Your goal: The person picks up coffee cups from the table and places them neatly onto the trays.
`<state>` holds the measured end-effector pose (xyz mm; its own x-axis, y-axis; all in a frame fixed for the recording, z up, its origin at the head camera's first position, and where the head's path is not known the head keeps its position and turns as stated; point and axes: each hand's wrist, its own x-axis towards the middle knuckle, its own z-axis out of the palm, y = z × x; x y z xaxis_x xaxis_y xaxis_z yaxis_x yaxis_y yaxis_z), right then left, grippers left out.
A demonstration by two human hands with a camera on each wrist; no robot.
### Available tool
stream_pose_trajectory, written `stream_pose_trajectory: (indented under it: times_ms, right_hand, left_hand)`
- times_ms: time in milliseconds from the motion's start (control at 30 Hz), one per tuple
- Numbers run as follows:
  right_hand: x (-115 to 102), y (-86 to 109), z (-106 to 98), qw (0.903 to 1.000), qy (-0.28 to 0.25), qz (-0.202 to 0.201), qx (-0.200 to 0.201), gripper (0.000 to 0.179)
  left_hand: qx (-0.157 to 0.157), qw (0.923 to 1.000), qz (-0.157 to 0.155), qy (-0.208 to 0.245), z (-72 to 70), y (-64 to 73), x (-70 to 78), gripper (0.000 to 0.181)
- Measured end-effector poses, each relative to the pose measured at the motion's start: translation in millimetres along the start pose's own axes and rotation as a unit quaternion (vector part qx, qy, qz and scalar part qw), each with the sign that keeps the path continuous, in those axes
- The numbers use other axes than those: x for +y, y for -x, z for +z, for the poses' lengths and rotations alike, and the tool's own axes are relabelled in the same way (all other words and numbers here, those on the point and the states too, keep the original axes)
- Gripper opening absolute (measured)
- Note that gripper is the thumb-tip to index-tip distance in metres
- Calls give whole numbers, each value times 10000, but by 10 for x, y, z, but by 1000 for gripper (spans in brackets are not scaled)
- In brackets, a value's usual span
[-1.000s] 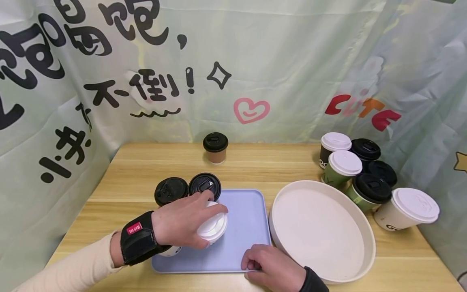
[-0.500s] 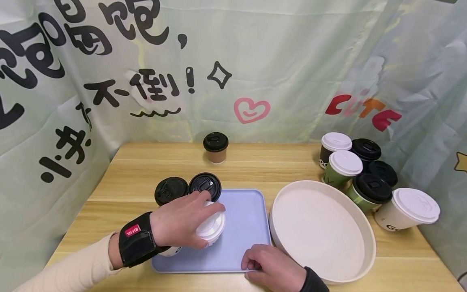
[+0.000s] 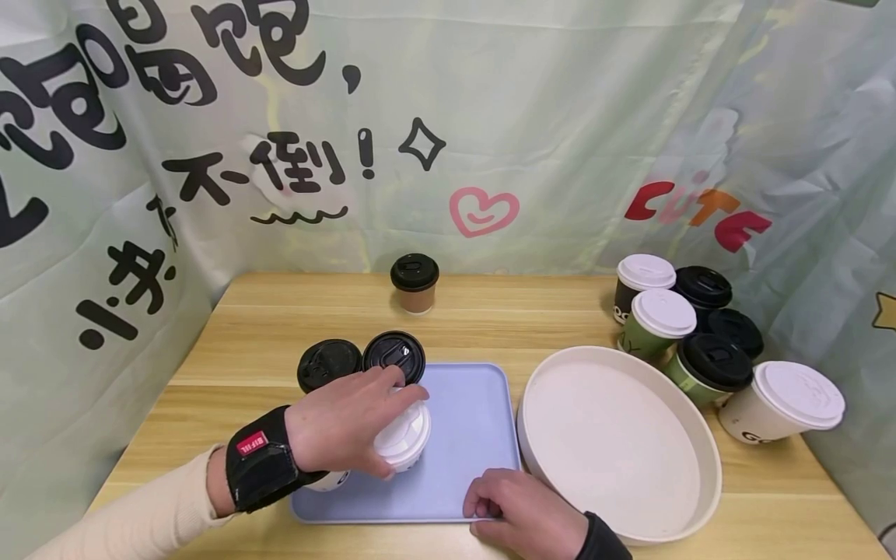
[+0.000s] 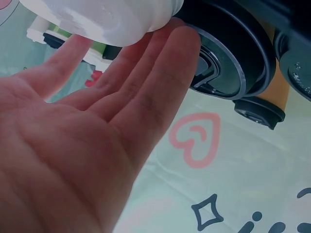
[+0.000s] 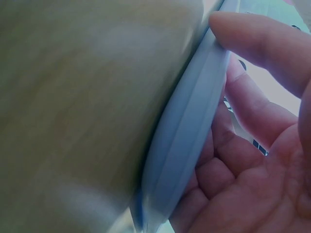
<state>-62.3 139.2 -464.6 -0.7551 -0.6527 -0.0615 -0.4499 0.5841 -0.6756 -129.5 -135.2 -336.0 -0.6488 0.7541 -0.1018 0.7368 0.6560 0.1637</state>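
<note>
My left hand (image 3: pixel 346 424) is around a paper cup with a white lid (image 3: pixel 406 437), thumb on its near side and fingers on its far side, over the blue tray (image 3: pixel 465 435). In the left wrist view the fingers (image 4: pixel 155 73) reach fairly straight along the white lid (image 4: pixel 107 19). Two black-lidded cups (image 3: pixel 329 364) stand just behind that hand at the tray's back left. Part of another white cup (image 3: pixel 329 482) shows below the wrist, the rest hidden. My right hand (image 3: pixel 525 509) grips the tray's front edge near its right corner, thumb and curled fingers on the rim.
To the right of the tray stands a round cream tray (image 3: pixel 619 443) with a raised rim. Several lidded cups, one a large white cup (image 3: pixel 777 404), cluster behind and beside it. A small brown cup (image 3: pixel 414 284) with a black lid stands at the table's back.
My left hand and the white-lidded cup have shifted slightly left. The right hand and the tray have stayed in place.
</note>
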Motion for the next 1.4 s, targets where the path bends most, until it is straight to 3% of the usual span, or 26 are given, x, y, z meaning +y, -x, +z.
stream_pose_trajectory:
  times_ms: [200, 533, 967, 1200, 1400]
  right_hand:
    - [-3, 3, -5, 10000, -13, 6, 8, 12]
    - [-18, -15, -13, 9997, -134, 153, -107, 10]
    - [3, 2, -8, 10000, -69, -59, 4, 11]
    - [-10, -7, -12, 9999, -96, 67, -58, 10]
    - [-13, 4, -13, 10000, -32, 56, -19, 11]
  left_hand:
    - [-91, 9999, -16, 57, -5, 6, -4, 86]
    - [25, 9997, 133, 186, 6, 19, -23, 86]
    - [11, 9996, 96, 277, -7, 10, -43, 92]
    - [-29, 9976, -66, 691, -210, 4, -122, 104]
    - [217, 9942, -99, 1051, -422, -82, -356, 93]
